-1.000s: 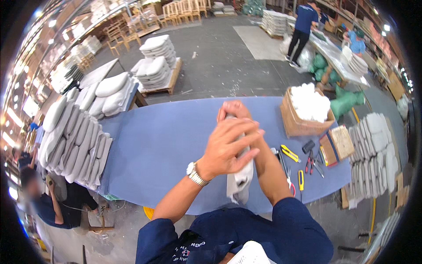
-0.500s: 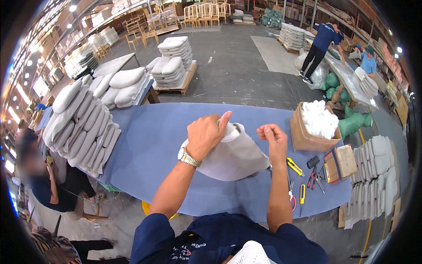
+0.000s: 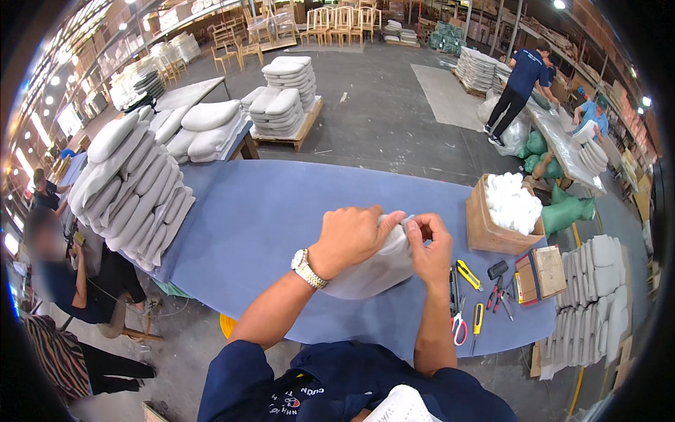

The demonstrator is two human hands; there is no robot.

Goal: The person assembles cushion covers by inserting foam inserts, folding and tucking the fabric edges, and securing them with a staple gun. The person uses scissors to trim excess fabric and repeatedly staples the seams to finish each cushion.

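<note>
A light grey seat cushion [image 3: 369, 278] stands tilted on the blue-covered table [image 3: 246, 232] in front of me. My left hand [image 3: 355, 239], with a wristwatch on that arm, is closed over its upper edge, thumb pointing right. My right hand [image 3: 432, 250] pinches the same upper edge from the right, thumb and fingers together. The two thumbs almost meet at the cushion's top corner. Both hands hide most of that edge, so I cannot see exactly what the right fingertips grip.
Right of my hands lie a yellow cutter [image 3: 469, 274], red-handled scissors [image 3: 459, 329], a yellow screwdriver [image 3: 478, 320] and pliers [image 3: 500, 299]. Beyond stands a carton [image 3: 489, 225] of white stuffing. A tall cushion stack [image 3: 133, 190] fills the table's left end. People work at both sides.
My right hand has come down and left from above the table to the cushion's upper edge. The cushion and my left hand have shifted slightly right and down.
</note>
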